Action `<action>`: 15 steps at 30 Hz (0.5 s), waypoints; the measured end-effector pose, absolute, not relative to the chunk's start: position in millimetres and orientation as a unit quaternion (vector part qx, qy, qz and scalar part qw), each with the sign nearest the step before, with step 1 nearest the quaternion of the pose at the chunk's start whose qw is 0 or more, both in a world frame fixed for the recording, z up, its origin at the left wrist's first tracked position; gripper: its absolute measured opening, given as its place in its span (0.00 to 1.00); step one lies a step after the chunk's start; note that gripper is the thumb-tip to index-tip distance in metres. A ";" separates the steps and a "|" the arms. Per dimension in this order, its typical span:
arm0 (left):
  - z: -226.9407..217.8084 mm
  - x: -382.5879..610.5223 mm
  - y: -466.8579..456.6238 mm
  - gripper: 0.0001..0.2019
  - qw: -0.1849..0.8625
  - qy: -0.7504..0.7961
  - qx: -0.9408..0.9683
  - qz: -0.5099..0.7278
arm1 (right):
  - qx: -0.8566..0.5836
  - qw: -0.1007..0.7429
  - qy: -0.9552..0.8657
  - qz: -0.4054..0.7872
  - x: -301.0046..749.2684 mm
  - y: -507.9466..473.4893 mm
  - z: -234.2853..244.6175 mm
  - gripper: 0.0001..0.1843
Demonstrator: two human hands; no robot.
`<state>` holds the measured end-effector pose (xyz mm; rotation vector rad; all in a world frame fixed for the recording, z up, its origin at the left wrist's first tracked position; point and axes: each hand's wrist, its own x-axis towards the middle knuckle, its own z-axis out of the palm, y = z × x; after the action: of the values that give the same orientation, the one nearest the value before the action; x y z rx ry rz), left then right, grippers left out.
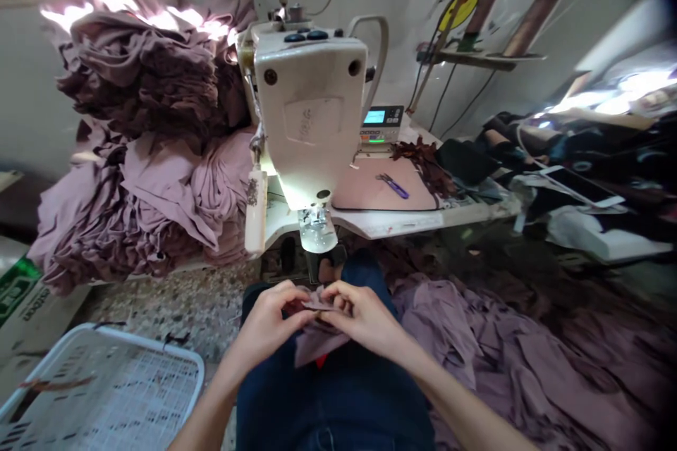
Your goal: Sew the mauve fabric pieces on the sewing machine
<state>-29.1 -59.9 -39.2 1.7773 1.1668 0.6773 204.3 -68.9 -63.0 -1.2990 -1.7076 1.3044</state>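
Over my lap, both hands pinch a small mauve piece of fabric (316,342). My left hand (275,317) grips its left side between thumb and fingers. On the other side, my right hand (364,313) has fingers curled and thumb pressed on the cloth, close to the left fingertips. The lower part of the piece hangs down over my dark blue trousers (338,402). Just beyond the hands stands a white sewing machine (312,113), its lit needle area (317,225) facing me. Folds and fingers hide the exact edge being held.
Mauve fabric is piled high (142,148) left of the machine. More mauve cloth (502,352) lies to the right of my legs. A white plastic basket (195,366) stands at lower left. Purple thread snips (394,186) and a phone (582,185) lie on the right.
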 end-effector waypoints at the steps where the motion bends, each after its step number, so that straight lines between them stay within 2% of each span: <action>1: -35.2 -31.4 -55.4 0.07 0.428 0.461 0.738 0.244 | -0.478 0.289 -0.674 0.482 215.2 -62.4 -54.8 0.09; 4: -30.4 -30.1 -49.8 0.13 0.446 0.416 0.759 0.227 | -0.407 0.255 -0.706 0.520 238.1 -48.5 -37.3 0.12; 10: -52.2 -14.5 -56.4 0.22 0.622 0.414 0.612 0.260 | -0.379 0.282 -0.640 0.606 247.6 -43.3 -34.4 0.21; 12: -57.1 -13.9 -56.8 0.23 0.611 0.443 0.593 0.281 | -0.403 0.307 -0.618 0.602 246.3 -44.7 -36.8 0.23; 15: -50.6 -17.4 -53.3 0.20 0.529 0.468 0.631 0.320 | -0.446 0.336 -0.607 0.566 241.4 -48.7 -38.7 0.22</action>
<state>-17.4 -53.3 -50.6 1.5080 1.1174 0.7636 241.4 -48.7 -38.7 -1.1627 -1.5819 1.4770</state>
